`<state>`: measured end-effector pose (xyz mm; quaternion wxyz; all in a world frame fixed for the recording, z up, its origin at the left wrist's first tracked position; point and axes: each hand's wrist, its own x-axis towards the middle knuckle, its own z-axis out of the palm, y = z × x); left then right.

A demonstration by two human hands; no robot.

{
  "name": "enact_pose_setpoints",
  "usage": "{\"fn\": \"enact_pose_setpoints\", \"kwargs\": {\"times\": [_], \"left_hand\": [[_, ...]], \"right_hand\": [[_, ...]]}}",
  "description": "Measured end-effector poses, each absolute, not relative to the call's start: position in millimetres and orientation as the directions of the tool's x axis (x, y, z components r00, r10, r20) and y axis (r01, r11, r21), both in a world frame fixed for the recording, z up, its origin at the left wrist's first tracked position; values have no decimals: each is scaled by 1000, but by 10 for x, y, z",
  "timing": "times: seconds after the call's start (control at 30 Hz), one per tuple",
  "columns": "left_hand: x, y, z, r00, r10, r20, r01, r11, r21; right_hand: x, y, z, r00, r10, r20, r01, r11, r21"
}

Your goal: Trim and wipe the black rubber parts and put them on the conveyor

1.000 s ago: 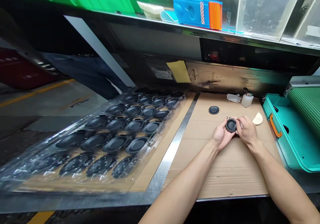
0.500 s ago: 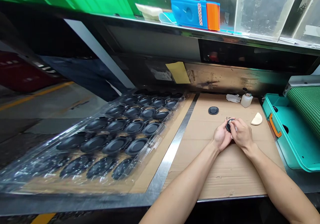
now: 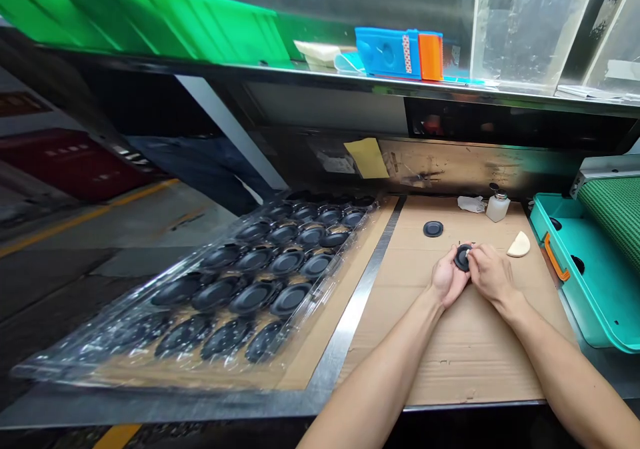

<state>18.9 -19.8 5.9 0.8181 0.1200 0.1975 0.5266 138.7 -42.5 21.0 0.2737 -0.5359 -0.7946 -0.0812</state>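
Observation:
My left hand [image 3: 445,279] is wrapped around a small round black disc [image 3: 462,258] with a raised rim, held just above the cardboard. Against the disc's right side, the fingers of my right hand [image 3: 492,273] are pinched around a small whitish bit, too small and covered to name. A second black disc [image 3: 433,229] lies flat on the cardboard [image 3: 450,362], beyond my hands and to their left. To the right rests a cream half-round piece [image 3: 519,244], possibly foam or sponge.
A clear plastic tray [image 3: 327,287] with rows of black discs fills the left side. At the back stand a white pump bottle [image 3: 498,206] and a crumpled tissue [image 3: 471,203]. A teal bin [image 3: 605,302] and green belt [image 3: 617,209] border the right. A person's trousers [image 3: 200,165] show behind.
The view has shifted, so everything sits slightly lower and further right. The disc in my left hand now faces the camera more fully; my right fingers are at its right edge.

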Motion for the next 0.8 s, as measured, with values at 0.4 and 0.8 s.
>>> {"fn": "enact_pose_setpoints", "kwargs": {"times": [0.4, 0.8], "left_hand": [[-50, -148, 229, 395, 886, -242, -823, 458, 335], [-174, -116, 376, 392, 864, -316, -874, 457, 166]], "right_hand": [[1668, -295, 186, 29, 838, 545, 935, 170, -311], [1634, -268, 101, -60, 975, 213, 942, 126, -312]]}}
